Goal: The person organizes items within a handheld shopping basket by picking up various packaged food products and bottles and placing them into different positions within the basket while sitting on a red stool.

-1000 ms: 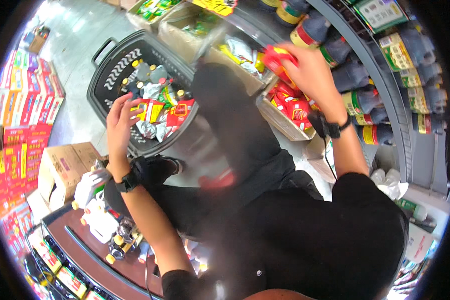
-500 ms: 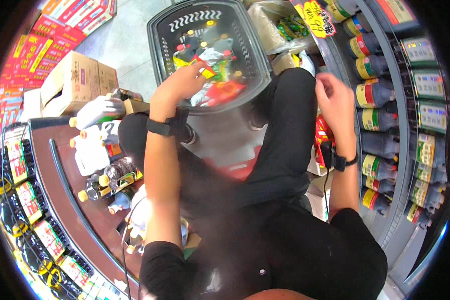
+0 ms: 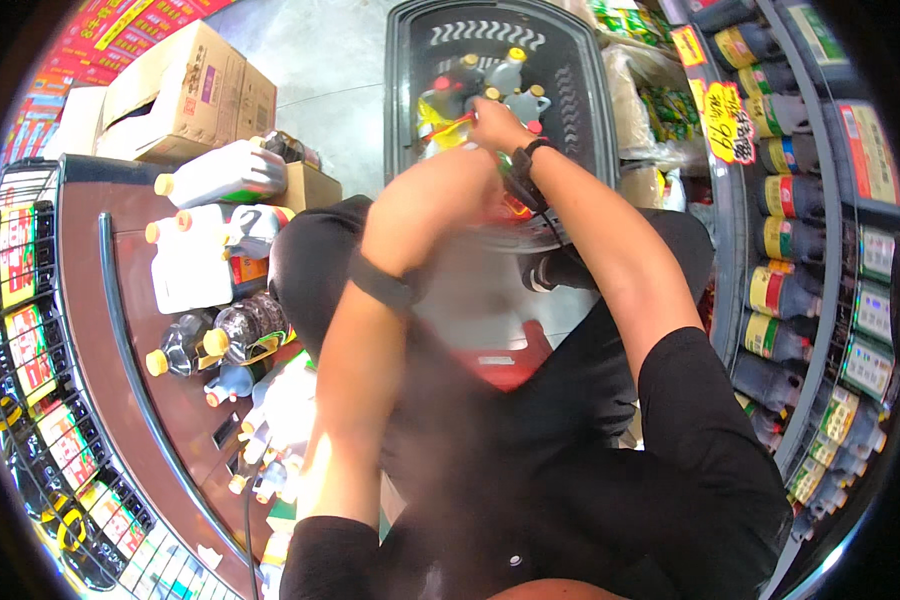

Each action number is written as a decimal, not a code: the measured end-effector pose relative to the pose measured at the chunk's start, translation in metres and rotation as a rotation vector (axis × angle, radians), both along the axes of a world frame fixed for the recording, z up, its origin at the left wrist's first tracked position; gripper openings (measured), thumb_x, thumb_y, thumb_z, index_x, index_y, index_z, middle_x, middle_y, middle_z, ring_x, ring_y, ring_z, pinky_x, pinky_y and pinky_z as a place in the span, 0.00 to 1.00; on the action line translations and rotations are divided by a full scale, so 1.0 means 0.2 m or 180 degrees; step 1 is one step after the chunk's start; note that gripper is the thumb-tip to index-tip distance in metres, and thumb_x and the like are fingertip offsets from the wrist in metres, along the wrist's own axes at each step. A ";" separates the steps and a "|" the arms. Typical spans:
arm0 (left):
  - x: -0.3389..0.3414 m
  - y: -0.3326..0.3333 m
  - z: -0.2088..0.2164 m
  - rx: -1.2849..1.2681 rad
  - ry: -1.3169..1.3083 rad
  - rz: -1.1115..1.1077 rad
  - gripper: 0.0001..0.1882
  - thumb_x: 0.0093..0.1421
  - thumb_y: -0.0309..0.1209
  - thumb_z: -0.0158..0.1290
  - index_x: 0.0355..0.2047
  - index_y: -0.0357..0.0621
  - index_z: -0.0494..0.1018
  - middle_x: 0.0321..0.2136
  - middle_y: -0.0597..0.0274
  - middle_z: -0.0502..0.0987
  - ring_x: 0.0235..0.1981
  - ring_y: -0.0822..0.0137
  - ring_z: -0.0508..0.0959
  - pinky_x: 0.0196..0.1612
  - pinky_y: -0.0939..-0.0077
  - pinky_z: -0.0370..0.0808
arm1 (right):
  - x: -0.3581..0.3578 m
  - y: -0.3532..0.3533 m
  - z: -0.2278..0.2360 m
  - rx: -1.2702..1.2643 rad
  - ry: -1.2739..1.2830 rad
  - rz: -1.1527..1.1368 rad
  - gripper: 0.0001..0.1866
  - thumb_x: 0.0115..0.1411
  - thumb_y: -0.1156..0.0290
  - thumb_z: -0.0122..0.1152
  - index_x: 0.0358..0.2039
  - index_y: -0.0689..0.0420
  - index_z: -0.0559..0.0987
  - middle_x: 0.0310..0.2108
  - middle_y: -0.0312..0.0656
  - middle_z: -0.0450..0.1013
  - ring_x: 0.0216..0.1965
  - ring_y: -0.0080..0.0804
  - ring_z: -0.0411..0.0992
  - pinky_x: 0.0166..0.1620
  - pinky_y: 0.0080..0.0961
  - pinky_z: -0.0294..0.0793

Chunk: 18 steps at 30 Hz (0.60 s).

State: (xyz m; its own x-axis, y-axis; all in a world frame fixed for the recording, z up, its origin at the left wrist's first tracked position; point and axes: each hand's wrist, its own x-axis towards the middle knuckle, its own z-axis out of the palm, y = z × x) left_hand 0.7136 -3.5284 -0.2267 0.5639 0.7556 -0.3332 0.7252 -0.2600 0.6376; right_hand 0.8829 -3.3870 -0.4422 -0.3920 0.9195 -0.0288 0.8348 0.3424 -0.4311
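A black plastic basket (image 3: 395,110) stands in front of my knees, holding several capped bottles (image 3: 507,74) and bright packets. Over its near left part, my right hand (image 3: 500,126) reaches in with its fingers closed on the edge of a yellow and red packet (image 3: 446,132). My left hand (image 3: 440,190) is just nearer to me, beside the right wrist and over the basket's near rim. Motion smears it and its fingers are hidden, so whether it holds anything does not show.
Bottles and white jugs (image 3: 192,262) line a brown surface (image 3: 135,235) on my left, with cardboard boxes (image 3: 192,90) beyond. Shelves of dark sauce bottles (image 3: 782,290) rise on my right. A red stool (image 3: 505,365) is below me, between my legs.
My right hand has moved from beside my right knee into the basket, onto the packet. My left hand has drawn back toward me. The view has shifted, placing the basket farther right.
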 end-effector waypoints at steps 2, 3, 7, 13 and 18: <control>0.02 0.01 -0.05 0.0163 -0.0079 -0.0067 0.18 0.45 0.14 0.51 0.33 0.44 0.84 0.32 0.46 0.83 0.40 0.47 0.83 0.47 0.61 0.78 | 0.02 0.00 -0.07 -0.0366 0.0015 -0.0234 0.15 0.52 0.69 0.65 0.40 0.60 0.83 0.39 0.58 0.80 0.44 0.57 0.79 0.47 0.47 0.78; 0.00 0.00 -0.04 0.0090 -0.0135 0.0025 0.18 0.44 0.13 0.51 0.31 0.44 0.84 0.31 0.45 0.82 0.39 0.46 0.82 0.46 0.59 0.78 | -0.01 -0.01 -0.06 -0.0510 0.0069 -0.0263 0.13 0.53 0.67 0.64 0.38 0.59 0.83 0.39 0.57 0.80 0.44 0.56 0.79 0.48 0.47 0.78; 0.00 0.04 -0.18 0.0527 -0.0407 0.0160 0.05 0.48 0.26 0.60 0.27 0.43 0.83 0.30 0.46 0.82 0.35 0.48 0.83 0.39 0.56 0.80 | 0.02 0.00 -0.02 -0.0554 0.0255 -0.0043 0.13 0.54 0.62 0.64 0.34 0.58 0.83 0.36 0.55 0.81 0.41 0.55 0.80 0.45 0.47 0.78; 0.03 0.05 0.03 0.1864 -0.1315 0.0474 0.14 0.59 0.29 0.56 0.46 0.46 0.80 0.32 0.50 0.83 0.35 0.48 0.83 0.40 0.59 0.79 | 0.20 0.03 0.14 -0.0287 0.0812 0.0459 0.16 0.56 0.59 0.66 0.34 0.60 0.82 0.36 0.55 0.80 0.40 0.55 0.79 0.42 0.44 0.77; -0.05 0.04 0.12 0.1649 -0.1128 0.1446 0.17 0.69 0.41 0.51 0.45 0.41 0.80 0.30 0.51 0.84 0.30 0.57 0.83 0.36 0.67 0.77 | 0.21 -0.11 0.69 -0.0120 0.1199 0.0014 0.13 0.60 0.63 0.64 0.34 0.62 0.81 0.32 0.54 0.81 0.36 0.46 0.81 0.40 0.41 0.79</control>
